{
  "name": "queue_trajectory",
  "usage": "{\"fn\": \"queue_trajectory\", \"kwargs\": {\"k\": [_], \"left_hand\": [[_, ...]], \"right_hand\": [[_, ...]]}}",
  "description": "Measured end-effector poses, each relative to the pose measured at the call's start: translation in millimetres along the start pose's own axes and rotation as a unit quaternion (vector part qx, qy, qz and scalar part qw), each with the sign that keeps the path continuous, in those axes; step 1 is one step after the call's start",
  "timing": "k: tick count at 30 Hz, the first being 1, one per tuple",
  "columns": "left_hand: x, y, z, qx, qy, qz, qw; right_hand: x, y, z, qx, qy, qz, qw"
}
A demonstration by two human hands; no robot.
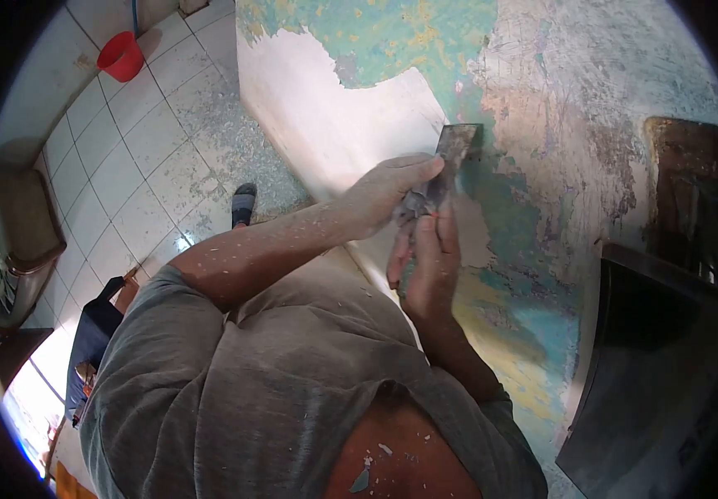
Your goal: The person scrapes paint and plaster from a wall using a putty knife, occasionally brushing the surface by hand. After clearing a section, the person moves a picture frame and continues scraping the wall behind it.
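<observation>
Both my hands meet around a scraper [458,143] with a flat, dull metal blade, close in front of a wall [533,208]. My left hand [400,187] is closed on it, the thumb lying along the lower blade. From below, my right hand [435,258] has its fingers bent up around the handle end. Crumpled grey material [413,205] sits between the hands, partly hidden by fingers. The wall shows patchy green, yellow and bare pale areas where paint is gone. Paint flakes speckle my left forearm and chest.
A dark, glossy panel [658,358] stands at the lower right, below a brown wooden piece of furniture [691,141]. Debris litters the tiled floor [155,141] near my sandalled foot [244,201]. A red bucket [121,56] is at the upper left, an armchair [26,216] at the far left.
</observation>
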State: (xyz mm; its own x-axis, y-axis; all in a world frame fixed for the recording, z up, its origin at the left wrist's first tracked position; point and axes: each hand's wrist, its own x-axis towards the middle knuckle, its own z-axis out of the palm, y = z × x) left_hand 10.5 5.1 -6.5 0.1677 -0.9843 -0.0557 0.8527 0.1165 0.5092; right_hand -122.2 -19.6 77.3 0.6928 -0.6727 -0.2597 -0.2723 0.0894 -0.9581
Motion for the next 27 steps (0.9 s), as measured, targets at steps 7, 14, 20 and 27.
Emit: {"fn": "queue_trajectory", "kwargs": {"k": [7, 14, 20, 27], "left_hand": [[-3.2, -12.7, 22.1, 0.071, 0.030, 0.026, 0.997], [-1.8, -4.3, 8.7, 0.017, 0.003, 0.028, 0.999], [6.9, -6.6, 2.8, -0.027, -0.008, 0.021, 0.999], [0.9, -17.3, 15.4, 0.040, 0.011, 0.021, 0.999]], "right_hand": [[-9.0, -6.2, -14.8, 0.026, -0.061, -0.009, 0.998], [-2.2, 8.6, -7.2, 0.036, -0.035, 0.000, 0.999], [2.8, -1.2, -8.2, 0.008, -0.029, 0.025, 0.999], [-7.7, -3.1, -17.8, 0.037, -0.041, -0.030, 0.998]]}}
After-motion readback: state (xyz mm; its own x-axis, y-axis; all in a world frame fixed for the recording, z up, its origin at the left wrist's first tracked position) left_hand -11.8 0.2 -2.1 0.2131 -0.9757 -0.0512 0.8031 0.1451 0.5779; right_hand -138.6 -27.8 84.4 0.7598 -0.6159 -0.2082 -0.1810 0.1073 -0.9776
